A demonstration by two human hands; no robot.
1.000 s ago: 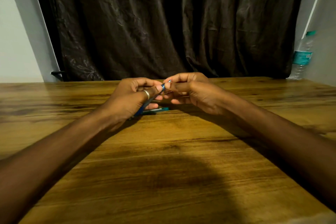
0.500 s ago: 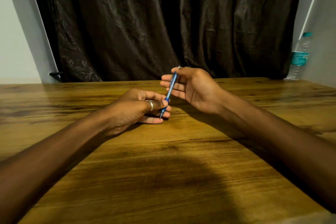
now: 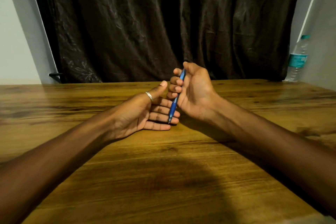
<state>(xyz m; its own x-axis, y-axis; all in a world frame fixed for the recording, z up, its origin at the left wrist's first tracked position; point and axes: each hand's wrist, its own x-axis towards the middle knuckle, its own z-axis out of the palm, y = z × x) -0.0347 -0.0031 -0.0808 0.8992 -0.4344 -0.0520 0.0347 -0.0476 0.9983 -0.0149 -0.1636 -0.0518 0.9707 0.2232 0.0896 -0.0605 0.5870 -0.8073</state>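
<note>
A blue pen [image 3: 175, 101] stands nearly upright, tip down, above the middle of the wooden table [image 3: 163, 178]. My right hand [image 3: 192, 92] grips its upper half with curled fingers, palm turned toward me. My left hand [image 3: 143, 114] lies palm up just left of it, fingers straight and a silver ring on the thumb. The pen's tip touches or hovers just over the left hand's fingertips; which one I cannot tell.
A plastic water bottle [image 3: 298, 60] with a teal label stands at the table's far right corner by the wall. A dark curtain [image 3: 163, 23] hangs behind the table's far edge. Both forearms stretch across the tabletop.
My left hand let go of the pen, turned palm up and straightened its fingers. My right hand wrapped its fingers round the pen and turned it more upright.
</note>
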